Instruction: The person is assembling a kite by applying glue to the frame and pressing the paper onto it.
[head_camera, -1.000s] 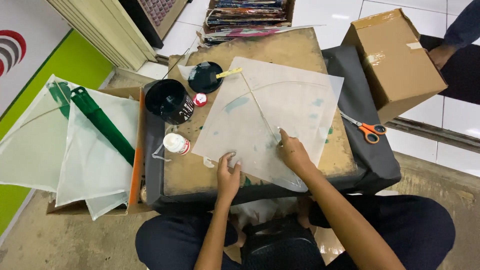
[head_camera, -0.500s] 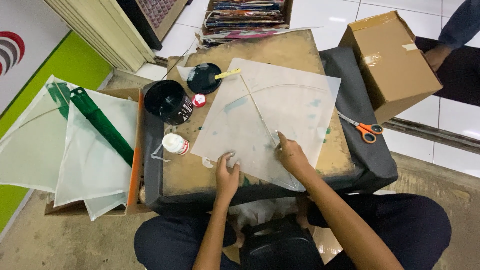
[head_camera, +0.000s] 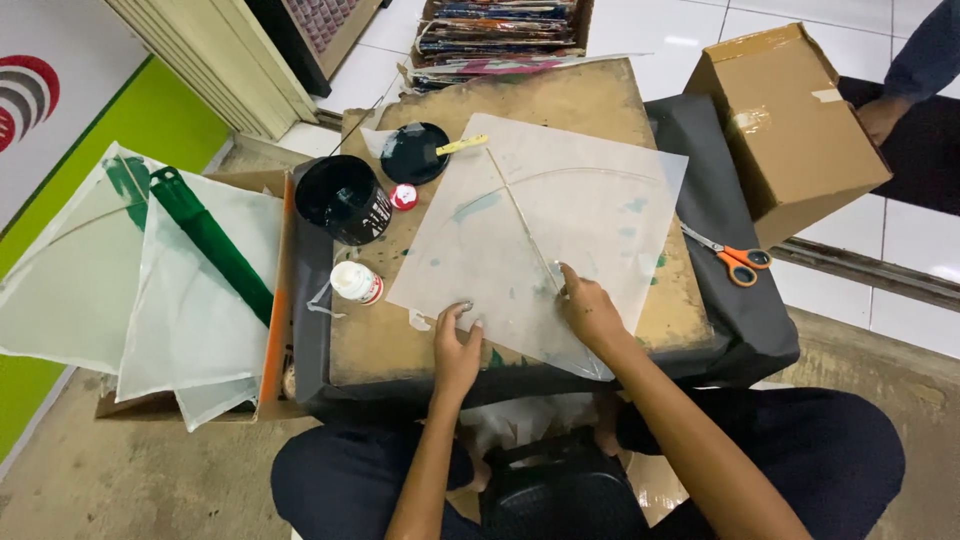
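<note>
While both hands (head_camera: 520, 325) press it, kite paper (head_camera: 545, 235) lies diamond-wise.

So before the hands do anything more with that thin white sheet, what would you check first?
1. Left hand flat on the thin white sheet near its lower edge: ok.
2. Right hand on the thin stick running down the sheet: ok.
3. Sheet lying flat on the brown board: ok, though its lower corner hangs over the edge.
4. Open black pot clear of the sheet: ok.
5. Scissors away from both hands: ok.
6. Stick stuck firmly to the sheet: cannot tell.
</note>
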